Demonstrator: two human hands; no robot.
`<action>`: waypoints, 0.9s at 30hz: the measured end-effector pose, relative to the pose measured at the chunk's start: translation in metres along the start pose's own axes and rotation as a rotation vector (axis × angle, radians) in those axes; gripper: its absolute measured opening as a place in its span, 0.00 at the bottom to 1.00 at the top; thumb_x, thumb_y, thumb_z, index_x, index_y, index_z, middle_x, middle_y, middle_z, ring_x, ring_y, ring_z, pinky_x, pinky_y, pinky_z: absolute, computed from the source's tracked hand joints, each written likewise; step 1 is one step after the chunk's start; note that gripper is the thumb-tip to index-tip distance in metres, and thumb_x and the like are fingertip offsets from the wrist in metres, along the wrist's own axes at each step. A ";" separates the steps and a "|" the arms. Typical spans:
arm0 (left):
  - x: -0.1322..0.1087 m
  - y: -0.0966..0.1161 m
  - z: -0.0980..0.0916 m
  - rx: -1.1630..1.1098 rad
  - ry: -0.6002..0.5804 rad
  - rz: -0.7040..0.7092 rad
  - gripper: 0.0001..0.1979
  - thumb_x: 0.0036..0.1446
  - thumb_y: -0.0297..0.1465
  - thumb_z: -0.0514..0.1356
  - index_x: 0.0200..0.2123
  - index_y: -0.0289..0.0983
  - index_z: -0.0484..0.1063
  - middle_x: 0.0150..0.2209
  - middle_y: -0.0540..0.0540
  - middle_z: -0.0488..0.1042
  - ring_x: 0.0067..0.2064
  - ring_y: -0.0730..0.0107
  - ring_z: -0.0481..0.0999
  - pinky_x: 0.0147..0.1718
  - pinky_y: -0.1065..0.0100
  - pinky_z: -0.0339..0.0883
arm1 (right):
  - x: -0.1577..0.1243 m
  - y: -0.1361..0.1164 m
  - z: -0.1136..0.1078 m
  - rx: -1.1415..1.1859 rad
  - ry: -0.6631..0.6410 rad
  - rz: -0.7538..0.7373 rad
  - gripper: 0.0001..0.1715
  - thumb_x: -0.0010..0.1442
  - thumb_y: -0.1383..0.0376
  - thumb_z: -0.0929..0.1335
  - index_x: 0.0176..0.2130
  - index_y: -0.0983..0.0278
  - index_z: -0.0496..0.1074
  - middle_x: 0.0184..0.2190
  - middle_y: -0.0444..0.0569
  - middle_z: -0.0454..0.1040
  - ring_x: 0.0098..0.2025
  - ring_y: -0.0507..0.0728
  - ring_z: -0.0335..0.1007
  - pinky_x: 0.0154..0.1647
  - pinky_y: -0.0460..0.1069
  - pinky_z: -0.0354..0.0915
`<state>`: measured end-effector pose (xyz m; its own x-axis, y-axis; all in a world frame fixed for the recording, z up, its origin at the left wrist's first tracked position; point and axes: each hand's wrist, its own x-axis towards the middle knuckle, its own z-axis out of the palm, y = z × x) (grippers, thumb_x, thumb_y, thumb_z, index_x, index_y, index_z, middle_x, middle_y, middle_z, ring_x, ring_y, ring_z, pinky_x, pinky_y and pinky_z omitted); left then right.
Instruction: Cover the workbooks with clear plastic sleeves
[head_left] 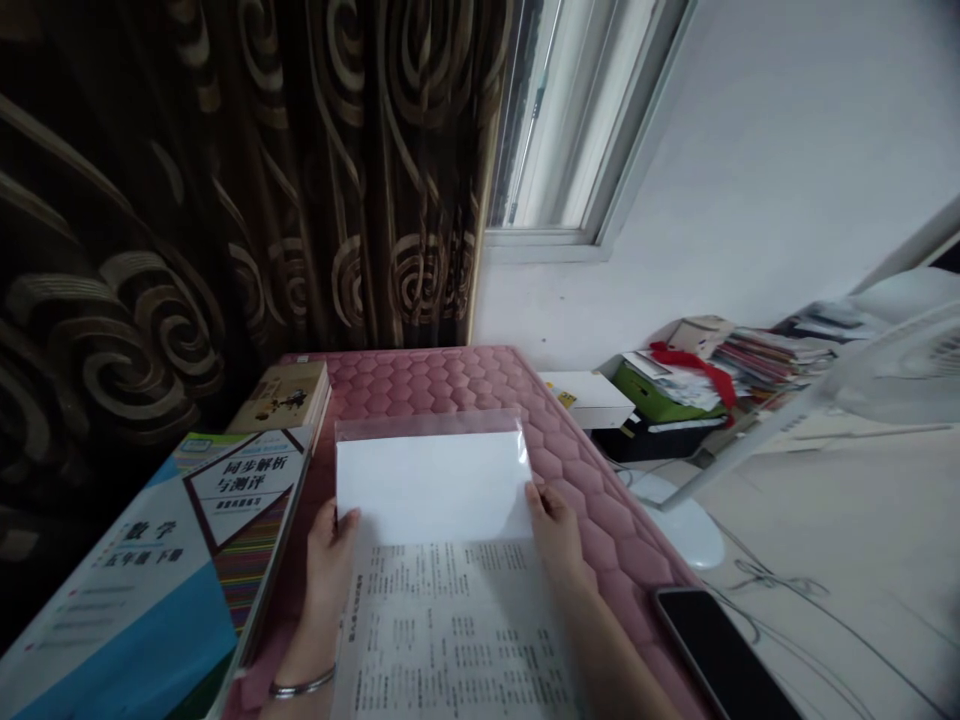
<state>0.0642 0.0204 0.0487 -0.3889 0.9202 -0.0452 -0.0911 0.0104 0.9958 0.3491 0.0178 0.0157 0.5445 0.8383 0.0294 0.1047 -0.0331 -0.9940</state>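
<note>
A clear plastic sleeve [429, 424] lies between my hands, with a blank white sheet [431, 485] in its upper part and a printed page [457, 630] below. My left hand [330, 545] pinches the sleeve's left edge; a metal bangle circles that wrist. On the right edge, my right hand [555, 530] grips the sleeve between thumb and curled fingers. Under them is a pink quilted surface [427, 380]. Left of my left hand lies a blue and white workbook [165, 570] on other books.
A thick brown book [285, 400] lies behind the workbook. At the right edge rests a black phone [724, 650]. Beyond are a white box [592, 398], a green box of papers [652, 390] and a white fan [780, 430] with cables. A patterned curtain [360, 180] hangs behind.
</note>
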 end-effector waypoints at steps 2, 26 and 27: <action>0.000 0.000 0.001 0.019 -0.022 0.019 0.13 0.40 0.37 0.68 0.29 0.38 0.72 0.25 0.52 0.73 0.25 0.72 0.70 0.22 0.73 0.64 | -0.001 -0.001 0.000 -0.057 0.044 -0.049 0.27 0.54 0.41 0.64 0.28 0.62 0.68 0.20 0.46 0.71 0.23 0.56 0.63 0.21 0.49 0.57; 0.001 -0.010 0.006 0.011 0.002 0.012 0.15 0.46 0.42 0.66 0.31 0.38 0.70 0.23 0.54 0.72 0.22 0.73 0.68 0.20 0.73 0.63 | 0.000 -0.010 0.007 0.091 0.060 -0.110 0.27 0.51 0.42 0.69 0.28 0.64 0.70 0.22 0.45 0.70 0.25 0.54 0.63 0.24 0.49 0.60; 0.001 -0.009 0.006 0.018 0.005 0.018 0.15 0.46 0.42 0.66 0.31 0.38 0.70 0.23 0.54 0.72 0.23 0.73 0.68 0.20 0.73 0.63 | 0.001 -0.008 0.008 0.061 0.091 -0.127 0.27 0.51 0.42 0.68 0.27 0.64 0.69 0.22 0.46 0.70 0.25 0.55 0.63 0.25 0.49 0.61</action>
<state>0.0705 0.0235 0.0406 -0.3948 0.9184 -0.0275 -0.0674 0.0009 0.9977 0.3418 0.0231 0.0225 0.6033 0.7808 0.1621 0.1280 0.1057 -0.9861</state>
